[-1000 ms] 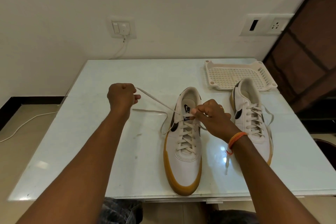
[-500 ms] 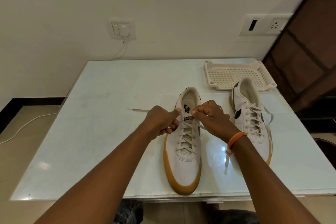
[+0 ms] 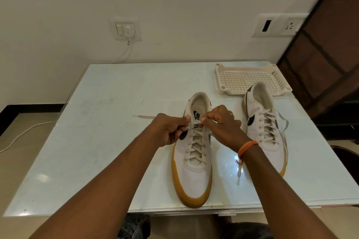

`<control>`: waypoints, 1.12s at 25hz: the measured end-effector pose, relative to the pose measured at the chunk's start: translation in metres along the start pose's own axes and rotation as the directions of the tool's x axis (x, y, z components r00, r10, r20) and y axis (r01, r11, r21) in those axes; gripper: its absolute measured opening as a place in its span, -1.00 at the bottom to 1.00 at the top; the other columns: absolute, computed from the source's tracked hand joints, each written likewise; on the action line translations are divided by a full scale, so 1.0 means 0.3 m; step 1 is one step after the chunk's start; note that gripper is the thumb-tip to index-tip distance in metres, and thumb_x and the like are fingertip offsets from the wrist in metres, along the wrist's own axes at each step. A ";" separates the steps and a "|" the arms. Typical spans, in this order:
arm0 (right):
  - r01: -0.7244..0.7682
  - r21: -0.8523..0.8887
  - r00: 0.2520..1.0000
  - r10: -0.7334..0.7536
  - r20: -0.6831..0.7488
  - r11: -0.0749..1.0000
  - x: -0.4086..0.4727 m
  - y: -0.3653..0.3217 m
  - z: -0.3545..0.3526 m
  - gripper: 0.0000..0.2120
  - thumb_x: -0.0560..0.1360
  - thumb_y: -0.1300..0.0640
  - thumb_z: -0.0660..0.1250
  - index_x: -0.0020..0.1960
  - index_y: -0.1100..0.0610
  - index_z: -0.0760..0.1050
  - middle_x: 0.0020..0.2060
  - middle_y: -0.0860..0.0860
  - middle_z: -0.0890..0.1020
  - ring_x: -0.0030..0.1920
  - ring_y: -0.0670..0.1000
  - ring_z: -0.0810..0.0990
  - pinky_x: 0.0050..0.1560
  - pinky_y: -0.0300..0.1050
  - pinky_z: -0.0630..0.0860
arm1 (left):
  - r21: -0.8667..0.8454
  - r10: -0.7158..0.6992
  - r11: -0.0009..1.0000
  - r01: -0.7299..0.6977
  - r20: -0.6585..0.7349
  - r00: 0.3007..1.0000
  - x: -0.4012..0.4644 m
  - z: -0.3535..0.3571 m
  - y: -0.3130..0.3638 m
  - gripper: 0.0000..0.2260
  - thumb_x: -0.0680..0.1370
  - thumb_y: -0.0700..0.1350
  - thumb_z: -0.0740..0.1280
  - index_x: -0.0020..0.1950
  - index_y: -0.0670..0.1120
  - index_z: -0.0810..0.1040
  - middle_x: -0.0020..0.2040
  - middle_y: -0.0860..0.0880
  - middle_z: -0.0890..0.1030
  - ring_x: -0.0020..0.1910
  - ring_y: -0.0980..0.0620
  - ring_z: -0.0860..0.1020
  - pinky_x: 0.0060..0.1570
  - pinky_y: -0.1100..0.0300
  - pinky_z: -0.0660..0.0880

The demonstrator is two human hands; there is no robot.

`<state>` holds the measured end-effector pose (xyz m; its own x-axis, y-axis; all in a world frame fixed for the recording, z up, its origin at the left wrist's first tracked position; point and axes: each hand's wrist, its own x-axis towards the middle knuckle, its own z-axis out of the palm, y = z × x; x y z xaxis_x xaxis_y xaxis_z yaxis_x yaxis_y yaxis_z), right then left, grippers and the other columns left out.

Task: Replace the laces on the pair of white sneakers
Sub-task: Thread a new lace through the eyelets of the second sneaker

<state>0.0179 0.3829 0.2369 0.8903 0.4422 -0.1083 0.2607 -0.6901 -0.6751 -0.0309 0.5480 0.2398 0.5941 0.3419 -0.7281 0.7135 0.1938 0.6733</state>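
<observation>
holding the near sneaker [image 3: 192, 165] at its top eyelets, we list: left hand [image 3: 169, 130] curled, pinching the lace [image 3: 195, 142] left of the tongue; right hand [image 3: 221, 125] pinching it on the right; second sneaker [image 3: 262, 122], laced, right of the near sneaker; tray [image 3: 246, 79] behind it; all on the table [image 3: 97, 122].

Our two hands meet, fingers curled, arms stretched forward.

Our left hand [image 3: 169, 131] has its fingers curled in a pinch, thumb pointing right toward the other hand. Our right hand [image 3: 221, 124] pinches too, knuckles up, thumb and forefinger tips together. Both forearms reach in from below, converging, and the hands sit just beside each other.
</observation>
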 end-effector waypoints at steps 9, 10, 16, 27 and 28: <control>-0.001 -0.016 1.000 0.001 -0.015 1.000 0.001 -0.002 0.007 -0.79 0.57 0.02 0.25 -0.11 -0.02 0.66 0.02 -0.05 0.41 0.14 0.00 0.38 0.09 -0.02 0.14 | -0.008 -0.120 0.993 0.122 0.106 0.987 0.011 0.007 0.020 -0.79 0.54 -0.09 0.38 -0.27 -0.15 0.55 -0.41 -0.01 0.51 -0.63 0.19 0.30 -0.63 0.41 0.29; -0.003 -0.020 1.000 0.002 -0.015 1.000 0.001 -0.002 0.007 -0.78 0.57 0.02 0.25 -0.10 -0.02 0.66 0.02 -0.05 0.41 0.14 0.00 0.38 0.09 -0.02 0.14 | 0.004 -0.102 0.995 0.103 0.105 0.989 0.010 0.009 0.019 -0.78 0.54 -0.11 0.36 -0.28 -0.15 0.53 -0.41 -0.01 0.49 -0.61 0.18 0.28 -0.62 0.40 0.27; -0.025 0.003 1.000 0.025 -0.016 1.000 0.002 -0.001 0.002 -0.78 0.57 0.00 0.24 -0.12 -0.04 0.66 0.01 -0.06 0.41 0.14 0.00 0.37 0.16 0.03 0.19 | 0.095 0.184 0.977 -0.190 0.069 0.981 0.008 0.020 0.026 -0.88 0.60 -0.21 0.28 -0.12 -0.20 0.52 -0.32 -0.13 0.43 -0.44 0.05 0.31 -0.53 0.27 0.21; -0.024 -0.021 1.000 0.024 -0.014 0.999 0.002 -0.002 0.001 -0.75 0.58 -0.01 0.23 -0.13 -0.05 0.66 0.00 -0.07 0.41 0.16 0.02 0.37 0.23 0.11 0.23 | 0.011 0.262 0.965 -0.262 -0.016 0.965 0.018 -0.018 0.026 -0.89 0.45 -0.33 0.47 -0.09 -0.17 0.64 -0.26 -0.08 0.58 -0.38 0.06 0.44 -0.39 0.25 0.45; -0.025 -0.007 1.000 0.025 -0.015 1.000 0.002 -0.001 -0.002 -0.73 0.58 -0.01 0.22 -0.16 -0.06 0.66 -0.03 -0.08 0.40 0.15 0.03 0.38 0.25 0.14 0.23 | 0.035 0.280 0.960 -0.279 -0.020 0.960 0.018 -0.028 0.034 -0.88 0.45 -0.33 0.47 -0.08 -0.15 0.65 -0.25 -0.06 0.58 -0.35 0.06 0.42 -0.35 0.22 0.42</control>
<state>0.0186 0.3832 0.2375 0.9021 0.4163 -0.1139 0.2409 -0.7046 -0.6674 -0.0236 0.5596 0.2438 0.7626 0.4004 -0.5080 0.5322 0.0580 0.8447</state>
